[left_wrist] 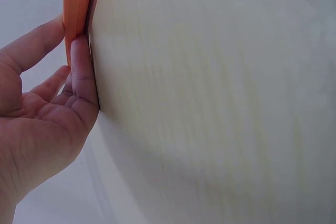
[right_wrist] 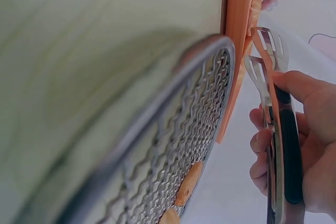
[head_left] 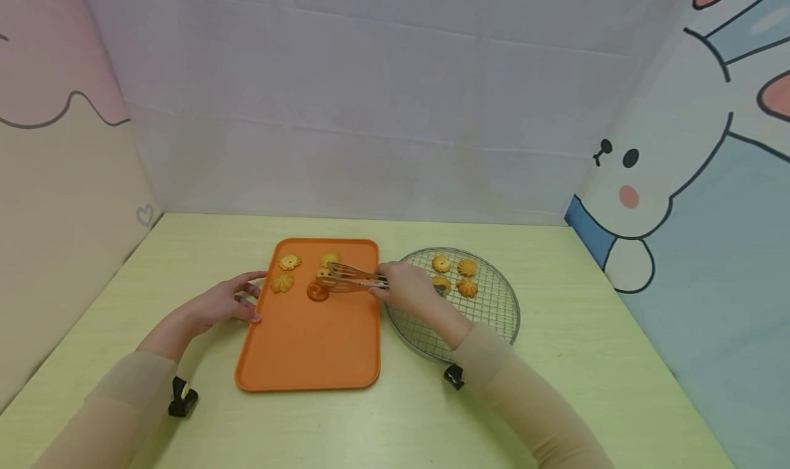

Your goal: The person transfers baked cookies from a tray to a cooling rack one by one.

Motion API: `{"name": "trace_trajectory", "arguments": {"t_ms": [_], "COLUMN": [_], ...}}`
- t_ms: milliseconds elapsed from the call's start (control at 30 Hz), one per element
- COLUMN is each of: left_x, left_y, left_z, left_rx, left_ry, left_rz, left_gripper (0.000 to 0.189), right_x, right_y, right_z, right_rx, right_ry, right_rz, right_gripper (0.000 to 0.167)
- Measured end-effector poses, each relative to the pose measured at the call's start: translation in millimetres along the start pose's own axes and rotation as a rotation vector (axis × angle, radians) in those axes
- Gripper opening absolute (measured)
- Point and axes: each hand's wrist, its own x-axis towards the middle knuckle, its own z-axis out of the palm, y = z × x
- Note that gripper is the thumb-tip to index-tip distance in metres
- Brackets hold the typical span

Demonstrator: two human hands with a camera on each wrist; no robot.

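My left hand [head_left: 225,301] is at the left edge of an orange tray [head_left: 315,349], its fingertips touching the side wall. The left wrist view shows the palm of that hand and the tray's wall [left_wrist: 79,3]. My right hand [head_left: 410,291] holds metal tongs [right_wrist: 275,103] with slotted ends and dark grips. The slotted ends reach over the tray's upper right part, at a pale cookie [head_left: 324,273] and beside a brown ring-shaped cookie [head_left: 317,291]. Whether the ends pinch a cookie I cannot tell. More cookies [head_left: 282,282] lie on the tray's upper left.
Right of the tray is a round wire rack [head_left: 487,311] with several cookies [head_left: 467,267] on it, partly covered by my right hand and forearm. Both stand on a pale wood-grain table [head_left: 586,359]. A cloth wall [head_left: 370,112] rises behind.
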Motion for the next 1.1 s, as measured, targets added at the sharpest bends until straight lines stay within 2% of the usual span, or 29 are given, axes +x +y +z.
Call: {"name": "trace_trajectory", "arguments": {"t_ms": [300,833,1100], "left_x": [1.3,1.0,2.3], "left_y": [-1.8,-0.9,-1.7], "left_z": [0.1,0.1,-0.6], "left_rx": [-0.014,-0.013,-0.028], "left_ry": [0.002,-0.006,-0.011], "left_rz": [-0.004,-0.008,-0.009], "left_gripper": [0.090,0.089,0.090], "right_x": [3.0,5.2,7.8], "right_y": [-1.4,-0.7,-0.9], "right_z": [1.4,2.8,4.3], "right_rx": [0.008,0.013,-0.011], "right_ry": [-0.010,0.021,0.005], "right_rz": [0.003,0.002,0.038], "right_gripper": [0.035,0.021,0.036]}}
